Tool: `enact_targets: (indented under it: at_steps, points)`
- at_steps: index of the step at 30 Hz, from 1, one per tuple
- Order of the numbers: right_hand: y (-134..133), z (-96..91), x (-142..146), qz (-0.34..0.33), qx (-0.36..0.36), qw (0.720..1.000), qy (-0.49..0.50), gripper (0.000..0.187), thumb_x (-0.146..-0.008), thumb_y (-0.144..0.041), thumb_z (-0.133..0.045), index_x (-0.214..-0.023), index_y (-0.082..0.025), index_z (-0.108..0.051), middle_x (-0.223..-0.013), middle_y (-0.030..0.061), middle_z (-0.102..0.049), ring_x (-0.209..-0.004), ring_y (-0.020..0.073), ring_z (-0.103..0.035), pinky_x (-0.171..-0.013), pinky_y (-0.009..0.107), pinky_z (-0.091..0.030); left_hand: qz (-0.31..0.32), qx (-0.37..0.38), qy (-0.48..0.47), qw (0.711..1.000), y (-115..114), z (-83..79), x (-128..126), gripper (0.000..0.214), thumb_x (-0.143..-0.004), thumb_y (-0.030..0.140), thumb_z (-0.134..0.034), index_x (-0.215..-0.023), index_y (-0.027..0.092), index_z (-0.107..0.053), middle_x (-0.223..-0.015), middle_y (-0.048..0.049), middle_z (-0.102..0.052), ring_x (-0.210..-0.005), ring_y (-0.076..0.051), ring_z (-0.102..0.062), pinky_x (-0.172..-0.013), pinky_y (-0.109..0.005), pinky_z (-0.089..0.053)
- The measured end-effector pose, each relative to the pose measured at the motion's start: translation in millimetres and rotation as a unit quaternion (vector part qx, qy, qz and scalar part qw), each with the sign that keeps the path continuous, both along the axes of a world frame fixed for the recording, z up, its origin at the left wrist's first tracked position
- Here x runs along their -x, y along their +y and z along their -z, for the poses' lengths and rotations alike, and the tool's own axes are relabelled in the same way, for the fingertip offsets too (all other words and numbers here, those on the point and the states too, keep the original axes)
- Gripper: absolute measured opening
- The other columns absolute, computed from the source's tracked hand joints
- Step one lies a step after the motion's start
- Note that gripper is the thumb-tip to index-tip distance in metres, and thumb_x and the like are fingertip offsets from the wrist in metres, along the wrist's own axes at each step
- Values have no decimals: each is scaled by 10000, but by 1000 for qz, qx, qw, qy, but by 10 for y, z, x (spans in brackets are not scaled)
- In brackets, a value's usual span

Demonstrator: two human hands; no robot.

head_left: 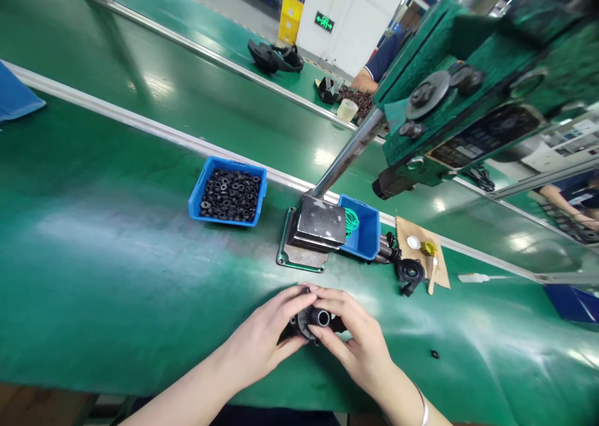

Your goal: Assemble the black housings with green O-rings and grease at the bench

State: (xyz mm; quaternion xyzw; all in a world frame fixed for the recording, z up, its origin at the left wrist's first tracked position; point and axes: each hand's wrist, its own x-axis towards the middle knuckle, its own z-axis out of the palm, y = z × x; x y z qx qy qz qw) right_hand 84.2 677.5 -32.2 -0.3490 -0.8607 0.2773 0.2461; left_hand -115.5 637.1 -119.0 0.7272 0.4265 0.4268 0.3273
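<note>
Left hand [262, 329]: curled round black housing [304, 322]
Right hand [359, 334]: gripping its other side
Tabletop [140, 289]: green, beneath both

I can count two hands, the left hand [253, 335] and the right hand [359, 335], on one black fitting [304, 322]. Beyond them, flanking one metal block [321, 220], are two blue bins [224, 221]; their black rings [231, 195] and green rings [350, 220] crowd past my counting. Past the right hand: one white lid [413, 242], one yellow jar [428, 248], one brush [432, 275].
</note>
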Motion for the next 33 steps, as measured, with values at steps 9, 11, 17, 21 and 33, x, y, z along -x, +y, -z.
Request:
enact_targets:
  at_steps: [9,11,17,21,33]
  points:
    - [54,-189,20,0,26,1000,6,568,-868,-333,-680,-1369,-358,-414,-1326,59,-618,-1222,263,-613,-1032,422,-557,-63,-78,40,994,54,-118,9,709,-743,96,-710,-1347,358,-447,-1340,-47,-612,-1199,-231,-638,-1002,-368,-561]
    - [174,-568,-50,6,-36,999,23,530,-894,-360,-647,-1383,-321,-445,-1346,82,-604,-1256,277,-583,-1068,453,-524,-79,-121,51,988,149,-353,102,722,-713,126,-738,-1337,362,-460,-1309,-42,-637,-1170,-235,-657,-981,-359,-572]
    - [850,-2295,-79,123,-366,873,297,394,-912,-323,-643,-1284,-247,-538,-1372,81,-559,-1257,214,-585,-1021,331,-539,-120,-140,52,981,851,-1253,305,558,-747,277,-742,-1263,278,-529,-1202,-41,-693,-1114,-234,-668,-1011,-398,-532]
    - [1363,-3305,195,138,-304,889,314,653,-873,-465,-460,-1387,-65,-413,-1293,73,-634,-1218,222,-575,-789,174,-486,-74,-59,12,995,1287,-1394,243,569,-721,316,-760,-1226,250,-507,-1073,-17,-730,-962,-211,-706,-897,-353,-566]
    - [1076,-3185,346,82,-482,784,383,919,-758,-577,38,-1028,49,-579,-718,-29,-665,-795,168,-696,-491,194,-347,-9,-16,-24,1000,1508,-1358,206,558,-713,352,-778,-1180,252,-489,-1028,13,-687,-830,-148,-662,-758,-255,-533]
